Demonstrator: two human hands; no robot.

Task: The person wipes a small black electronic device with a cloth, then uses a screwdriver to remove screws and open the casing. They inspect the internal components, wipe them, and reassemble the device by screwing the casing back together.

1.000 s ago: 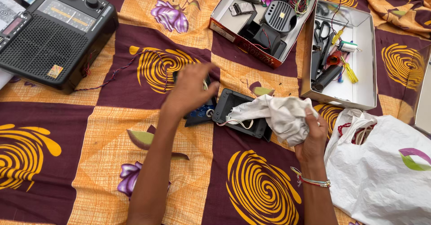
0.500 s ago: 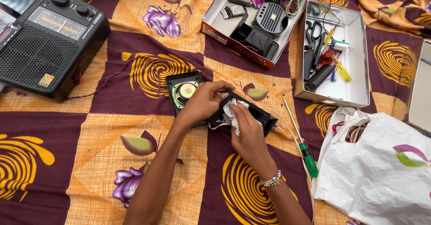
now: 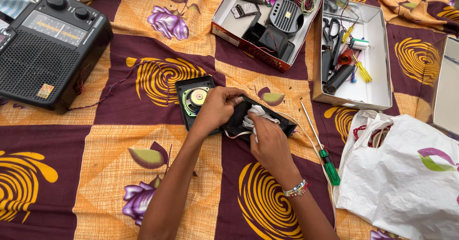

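Two bare hands meet near the middle of the patterned cloth, over a black open casing that lies flat there. The left hand grips the casing's upper edge, fingers curled and pressed together over it. The right hand pinches a crumpled white rag between thumb and fingertips and presses it into the casing's hollow.

At ten o'clock of the hands, touching the casing, lies its other half, a black panel with a round speaker showing a gold centre and green ring. A thin white wire runs out from under the casing.

Open cloth lies from six to nine o'clock of the hands. At three to four o'clock a green-handled screwdriver lies just beside the right wrist, and beyond it a white plastic bag fills the lower right corner. At twelve to one o'clock stands a red-sided cardboard box of black parts and wires; at two o'clock, a white box of scissors and small tools. At ten o'clock, well apart, a black radio sits at the left edge.
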